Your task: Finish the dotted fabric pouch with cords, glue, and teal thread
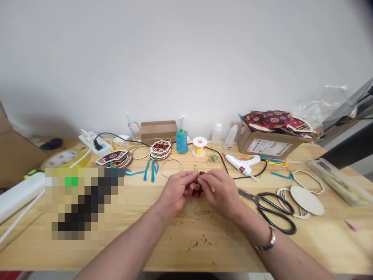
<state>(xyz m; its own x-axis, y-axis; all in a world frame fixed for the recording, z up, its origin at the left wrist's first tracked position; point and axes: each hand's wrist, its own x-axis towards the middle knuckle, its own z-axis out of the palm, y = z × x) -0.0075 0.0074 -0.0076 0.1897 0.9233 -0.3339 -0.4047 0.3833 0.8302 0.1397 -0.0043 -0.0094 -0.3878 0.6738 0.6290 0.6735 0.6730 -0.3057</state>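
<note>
Centrally, both hands [175, 190] [223, 192] hold patterned cloth [198, 190] well inside the table edge [175, 269].

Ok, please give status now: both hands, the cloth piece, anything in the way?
Left hand holding patterned cloth. Right hand at its top, exact grip hidden. Cloth partly covered. Scissors close beside right hand, perhaps in the way.
</note>
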